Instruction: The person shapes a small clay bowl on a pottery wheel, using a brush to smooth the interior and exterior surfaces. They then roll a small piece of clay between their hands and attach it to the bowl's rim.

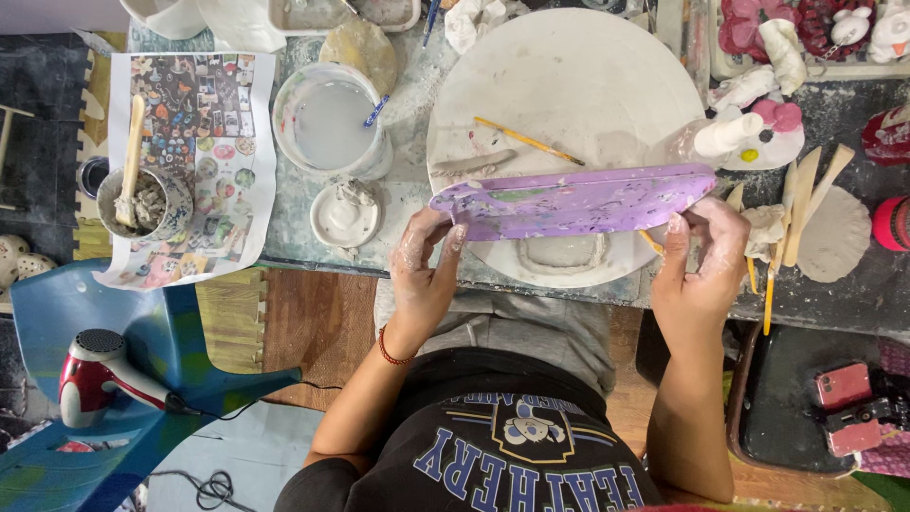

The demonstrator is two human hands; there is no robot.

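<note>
Both my hands hold a long purple speckled board [573, 201] level above the table. My left hand [424, 270] pinches its left end, and my right hand [700, 265] grips its right end. Both hands are smeared with pale clay. Under the board lies a large round white work disc [569, 85] with a flat slab of grey clay [561, 252] near its front edge. A thin wooden brush [527, 141] and a small clay strip [472, 163] rest on the disc.
A white tub of milky water [330, 123] and a small dish of slip [346, 215] stand left of the disc. Farther left are a printed picture sheet [204, 123] and a cup holding a spatula [137, 199]. Wooden modelling tools [806, 190] lie at right. A red hair dryer [95, 374] rests on a blue chair.
</note>
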